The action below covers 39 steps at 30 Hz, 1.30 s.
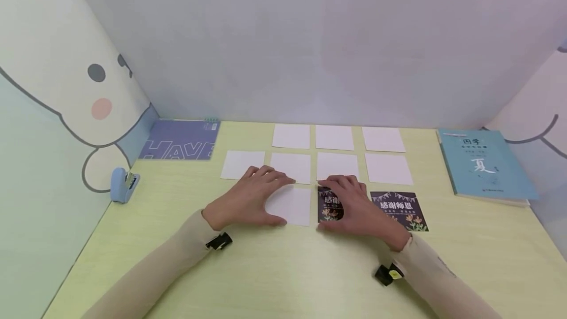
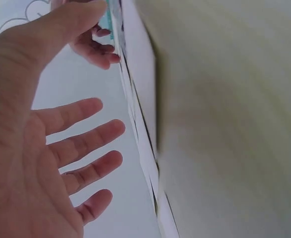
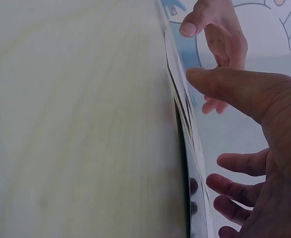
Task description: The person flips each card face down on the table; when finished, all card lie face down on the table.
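Observation:
My left hand (image 1: 252, 198) hovers at the left side of a blank white card (image 1: 292, 206) in the front row. Its thumb and fingers are spread apart in a loose curve, and in the left wrist view the fingers (image 2: 86, 144) have nothing between them. Over a dark card (image 1: 327, 206) with white lettering and orange flowers is my right hand (image 1: 356, 208), also loosely curved and holding nothing; it hides the card's right part. A matching dark card (image 1: 398, 206) lies just right of that hand, its lower left covered by it.
Behind the hands, several blank white cards lie in two rows, such as a back card (image 1: 334, 138). A purple notebook (image 1: 181, 140) and a blue stapler (image 1: 123, 185) are at left. A teal book (image 1: 487, 164) lies at right. Walls enclose the table's back and sides.

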Tool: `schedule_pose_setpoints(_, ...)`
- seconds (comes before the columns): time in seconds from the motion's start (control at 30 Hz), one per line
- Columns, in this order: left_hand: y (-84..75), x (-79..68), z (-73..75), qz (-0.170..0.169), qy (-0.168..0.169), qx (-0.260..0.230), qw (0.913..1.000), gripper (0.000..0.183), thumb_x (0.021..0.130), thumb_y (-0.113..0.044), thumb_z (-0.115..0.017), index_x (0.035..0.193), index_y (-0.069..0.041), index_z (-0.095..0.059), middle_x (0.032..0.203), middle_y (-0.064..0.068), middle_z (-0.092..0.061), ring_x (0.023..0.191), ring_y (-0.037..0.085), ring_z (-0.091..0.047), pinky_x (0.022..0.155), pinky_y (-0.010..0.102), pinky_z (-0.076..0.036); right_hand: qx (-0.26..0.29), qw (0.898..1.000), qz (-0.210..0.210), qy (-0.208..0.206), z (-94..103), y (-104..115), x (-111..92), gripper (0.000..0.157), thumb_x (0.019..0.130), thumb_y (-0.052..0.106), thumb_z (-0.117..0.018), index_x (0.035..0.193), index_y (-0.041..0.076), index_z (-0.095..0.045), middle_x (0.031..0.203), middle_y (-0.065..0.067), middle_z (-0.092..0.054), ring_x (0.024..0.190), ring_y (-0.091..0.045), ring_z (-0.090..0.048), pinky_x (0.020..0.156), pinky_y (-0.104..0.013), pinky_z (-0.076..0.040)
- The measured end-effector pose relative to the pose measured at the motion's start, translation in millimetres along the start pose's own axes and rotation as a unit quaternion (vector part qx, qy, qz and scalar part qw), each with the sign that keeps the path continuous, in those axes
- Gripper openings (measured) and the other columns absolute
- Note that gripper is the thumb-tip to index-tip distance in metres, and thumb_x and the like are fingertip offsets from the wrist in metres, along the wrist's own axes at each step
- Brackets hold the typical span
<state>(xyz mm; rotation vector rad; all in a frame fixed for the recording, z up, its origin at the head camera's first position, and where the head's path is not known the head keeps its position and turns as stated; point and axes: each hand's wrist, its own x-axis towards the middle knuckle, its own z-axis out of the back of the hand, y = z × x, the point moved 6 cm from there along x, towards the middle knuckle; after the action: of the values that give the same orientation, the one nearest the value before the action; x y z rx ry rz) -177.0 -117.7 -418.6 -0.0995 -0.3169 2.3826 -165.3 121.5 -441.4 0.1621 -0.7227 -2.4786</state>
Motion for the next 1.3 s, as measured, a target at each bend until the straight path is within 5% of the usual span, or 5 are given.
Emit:
schedule_pose_setpoints(0.27, -19.2, 26.7, -4.1, -0.012, 0.027, -0.017, 0.9994, 0.107, 0.081, -0.071, -0.081, 0.167, -0.024, -0.039, 0.159, -0.004, -0.056, 0.147, 0.024, -0.044, 0.118, 0.054, -0.036, -0.022, 0.999, -0.025, -0.004, 14.6, -20, -23, 0.101, 0.075, 0.051, -0.095, 0.157, 0.011, -0.051, 0.158, -0.016, -0.05, 0.14, -0.039, -0.041, 0.102, -0.061, -0.033)
schedule_pose_setpoints(0.53, -50.4, 55.9, -25.9, -0.05, 0.055, 0.03, 0.9968, 0.105, 0.082, -0.075, -0.077, 0.165, -0.021, -0.041, 0.157, -0.001, -0.054, 0.146, 0.02, -0.044, 0.118, 0.046, -0.038, -0.057, 0.997, -0.043, -0.002, 30.2, -28, -33, 0.099, 0.073, 0.052, -0.096, 0.153, 0.008, -0.057, 0.151, -0.017, -0.055, 0.135, -0.042, -0.044, 0.096, -0.057, -0.032)
schedule_pose_setpoints(0.73, -64.7, 71.9, -28.8, -0.052, 0.064, 0.067, 0.9943, 0.1, 0.082, -0.077, -0.075, 0.157, -0.017, -0.051, 0.151, 0.001, -0.054, 0.138, 0.02, -0.045, 0.115, 0.043, -0.04, -0.069, 0.997, -0.044, 0.001, 31.6, -34, -34, 0.094, 0.072, 0.048, -0.098, 0.15, 0.011, -0.06, 0.145, -0.017, -0.055, 0.132, -0.043, -0.044, 0.094, -0.056, -0.031)
schedule_pose_setpoints(1.3, -70.8, 84.9, -23.4, -0.06, 0.071, 0.065, 0.9935, 0.088, 0.08, -0.069, -0.079, 0.145, -0.016, -0.055, 0.138, 0.001, -0.059, 0.125, 0.02, -0.048, 0.107, 0.041, -0.043, -0.061, 0.997, -0.04, -0.017, 34.7, -41, -38, 0.089, 0.07, 0.047, -0.099, 0.144, 0.012, -0.063, 0.144, -0.014, -0.052, 0.132, -0.041, -0.042, 0.091, -0.051, -0.03)
